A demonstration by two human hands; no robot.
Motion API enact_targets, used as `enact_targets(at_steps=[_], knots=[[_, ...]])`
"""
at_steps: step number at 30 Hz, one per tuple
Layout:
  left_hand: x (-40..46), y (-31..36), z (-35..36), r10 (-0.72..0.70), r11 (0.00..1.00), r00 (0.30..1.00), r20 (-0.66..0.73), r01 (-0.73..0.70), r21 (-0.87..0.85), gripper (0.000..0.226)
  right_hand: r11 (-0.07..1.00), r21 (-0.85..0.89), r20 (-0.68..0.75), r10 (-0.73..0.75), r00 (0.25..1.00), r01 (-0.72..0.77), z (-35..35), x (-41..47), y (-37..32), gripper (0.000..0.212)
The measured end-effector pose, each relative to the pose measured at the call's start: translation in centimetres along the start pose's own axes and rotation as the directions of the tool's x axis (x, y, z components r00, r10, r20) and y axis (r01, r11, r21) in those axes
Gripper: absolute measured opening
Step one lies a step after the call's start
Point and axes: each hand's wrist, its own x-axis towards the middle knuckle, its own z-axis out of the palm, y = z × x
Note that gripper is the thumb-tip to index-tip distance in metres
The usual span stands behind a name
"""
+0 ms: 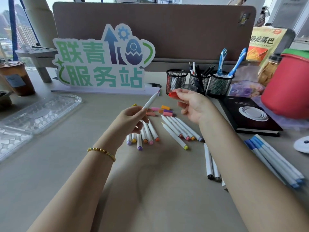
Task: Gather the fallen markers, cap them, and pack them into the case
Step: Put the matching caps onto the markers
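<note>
My left hand (132, 118) holds a white uncapped marker (150, 101), its red tip pointing up and to the right. My right hand (192, 105) pinches a red cap (173, 95) just right of that tip, a small gap between them. Under my left hand lies a row of white markers (147, 136) with coloured ends. A second row of uncapped markers (178, 129) lies to its right. Loose caps (164, 110) in pink, orange and purple sit behind them. The clear plastic case (40, 113) lies open at the left.
Blue-capped markers (274, 158) and two dark-ended ones (211, 163) lie at the right. A black notebook (249, 114), mesh pen cups (199, 81), a red container (287, 87), a standing sign (102, 64) and a drink cup (16, 77) ring the desk.
</note>
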Motion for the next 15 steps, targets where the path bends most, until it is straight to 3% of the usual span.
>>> enact_targets(at_steps=[6, 15], knots=[[-0.02, -0.07, 0.06, -0.004, 0.997, 1.000, 0.026, 0.002, 0.079, 0.025, 0.986, -0.141, -0.027, -0.092, 0.995, 0.087, -0.15, 0.37, 0.23, 0.016], [0.00, 0.13, 0.01, 0.041, 0.984, 0.997, 0.065, -0.051, 0.170, 0.020, 0.920, -0.329, 0.055, -0.204, 0.977, 0.211, 0.10, -0.16, -0.18, 0.013]])
